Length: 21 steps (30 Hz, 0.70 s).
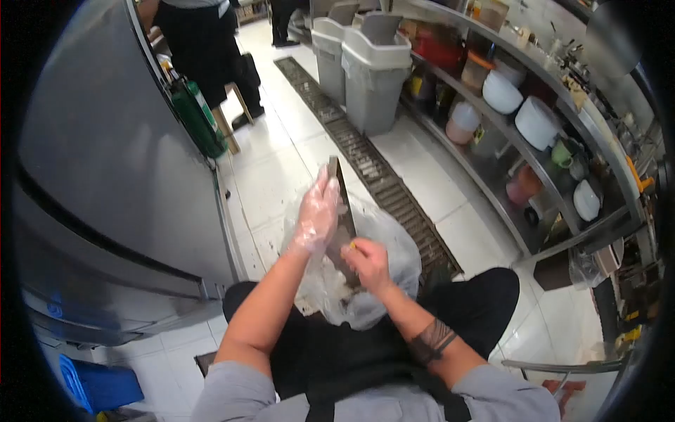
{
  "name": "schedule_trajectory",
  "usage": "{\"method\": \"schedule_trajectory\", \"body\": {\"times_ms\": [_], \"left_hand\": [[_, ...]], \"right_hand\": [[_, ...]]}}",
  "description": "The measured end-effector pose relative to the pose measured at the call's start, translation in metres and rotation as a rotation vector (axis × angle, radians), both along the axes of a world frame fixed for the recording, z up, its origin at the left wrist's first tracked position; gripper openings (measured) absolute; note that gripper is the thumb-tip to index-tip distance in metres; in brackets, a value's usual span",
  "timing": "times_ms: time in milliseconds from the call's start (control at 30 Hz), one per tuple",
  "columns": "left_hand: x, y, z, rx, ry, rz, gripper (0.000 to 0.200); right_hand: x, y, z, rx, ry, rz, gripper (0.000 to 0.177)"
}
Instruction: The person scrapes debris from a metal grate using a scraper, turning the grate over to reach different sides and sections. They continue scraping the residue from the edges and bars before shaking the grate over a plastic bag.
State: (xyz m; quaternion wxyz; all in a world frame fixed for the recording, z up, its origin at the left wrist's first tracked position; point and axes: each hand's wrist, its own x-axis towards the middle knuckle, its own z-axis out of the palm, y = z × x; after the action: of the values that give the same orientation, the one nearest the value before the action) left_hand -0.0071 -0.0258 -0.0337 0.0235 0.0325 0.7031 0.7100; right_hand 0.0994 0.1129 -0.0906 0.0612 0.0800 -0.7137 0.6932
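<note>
My left hand [318,214], in a clear plastic glove, is closed on the side of a long, flat dark panel [346,204] that stands tilted in front of me. My right hand [369,266], bare, is closed beside the panel's lower part. A small yellow bit shows at its fingers, but the rest of what it grips is hidden. Below both hands a translucent plastic bag [394,243] lies spread open on the floor between my knees. Pale scraps and dark dirt show inside it.
A floor drain grate [365,158] runs past the bag. Grey bins [376,91] stand ahead. Metal shelves [485,151] with bowls and tubs line the right. At left are a steel cabinet [126,141] and a green cylinder [197,116]. A person [200,49] stands beyond.
</note>
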Motion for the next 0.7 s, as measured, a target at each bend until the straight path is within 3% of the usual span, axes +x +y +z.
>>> {"method": "schedule_trajectory", "body": {"times_ms": [100, 133, 233, 300, 433, 533, 633, 700], "left_hand": [[0.009, -0.001, 0.004, 0.058, -0.018, -0.122, 0.048], [0.011, 0.001, 0.01, 0.046, -0.028, -0.104, 0.05], [0.013, 0.01, 0.01, -0.037, -0.051, -0.057, 0.056], [0.009, 0.01, 0.011, -0.093, -0.032, -0.043, 0.059], [0.007, 0.008, 0.017, -0.031, -0.163, -0.023, 0.061], [0.006, 0.005, 0.017, 0.173, -0.156, -0.008, 0.046], [-0.003, -0.008, 0.007, 0.097, -0.23, -0.05, 0.046], [-0.002, -0.013, 0.003, 0.064, -0.28, -0.024, 0.044]], "right_hand": [[-0.016, 0.014, -0.011, 0.1, 0.073, 0.053, 0.039], [-0.024, 0.02, -0.016, 0.095, -0.012, 0.094, 0.041], [-0.033, 0.027, -0.004, -0.058, -0.042, 0.218, 0.028], [-0.034, 0.03, -0.005, -0.21, -0.14, 0.258, 0.03], [-0.035, 0.032, -0.005, -0.218, -0.144, 0.256, 0.033], [-0.037, 0.033, -0.006, -0.14, -0.195, 0.202, 0.036], [-0.038, 0.042, -0.005, 0.235, -0.039, -0.081, 0.037], [-0.036, 0.049, -0.001, 0.124, 0.003, -0.153, 0.031]]}}
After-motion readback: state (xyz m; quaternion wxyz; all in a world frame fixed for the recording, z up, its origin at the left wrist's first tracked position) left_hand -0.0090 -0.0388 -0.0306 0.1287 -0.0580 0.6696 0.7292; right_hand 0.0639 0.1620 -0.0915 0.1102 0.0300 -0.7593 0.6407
